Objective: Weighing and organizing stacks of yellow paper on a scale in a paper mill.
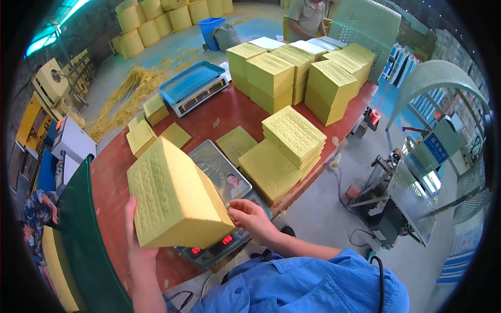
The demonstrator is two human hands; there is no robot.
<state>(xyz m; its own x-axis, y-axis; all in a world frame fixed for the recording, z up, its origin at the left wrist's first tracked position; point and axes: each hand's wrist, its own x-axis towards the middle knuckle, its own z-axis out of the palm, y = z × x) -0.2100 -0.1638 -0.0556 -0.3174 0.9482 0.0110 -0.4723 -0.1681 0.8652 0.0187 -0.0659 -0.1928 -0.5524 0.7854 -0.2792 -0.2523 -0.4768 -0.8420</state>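
A thick stack of yellow embossed paper (182, 203) is tilted up over the near part of a digital scale (205, 151). My left hand (136, 237) grips its lower left side, palm and fingers partly hidden by the paper. Against the stack's right edge, the fingers of my right hand (251, 216) are curled in a pinch; what lies between them is too small to make out. Part of the scale's metal pan shows behind the paper, and its red-lit display (226, 240) shows below. Right of the pan sits a stepped pile of yellow paper (276, 167).
Small paper piles (141, 136) lie on the red table (112, 208) by a second scale with a blue tray (192, 81). Tall yellow stacks (271, 78) stand at the far end, a person (307, 21) behind them. A metal-framed machine (402, 193) is at right, a green panel (88, 235) at left.
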